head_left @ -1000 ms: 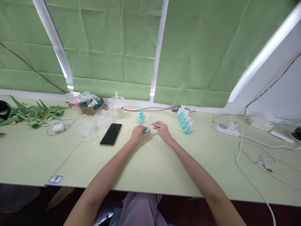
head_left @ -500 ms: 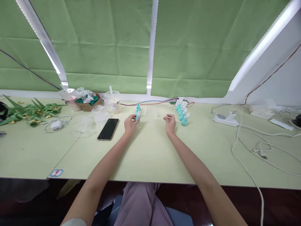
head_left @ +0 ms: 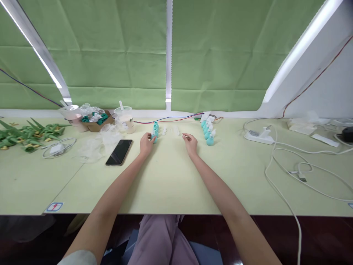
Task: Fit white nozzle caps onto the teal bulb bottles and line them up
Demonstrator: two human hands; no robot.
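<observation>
My left hand is closed on a small teal bottle with a white nozzle top, at the near end of a short row of teal bottles. Across from it, my right hand has its fingertips pinched together; whatever is between them is too small to make out. Clear little caps lie on the table just beyond the right fingertips, and small white nozzle pieces lie beside the left row. To the right stands another row of teal bottles with white tops.
A black phone lies left of my left arm, near crumpled clear plastic bags. Drink cups, a cardboard box and green artificial plants stand farther left. On the right are a power strip and loose white cables.
The view has shifted slightly to the right. My right hand has moved left, away from the right-hand row and closer to the clear caps. My left hand stays on the bottle.
</observation>
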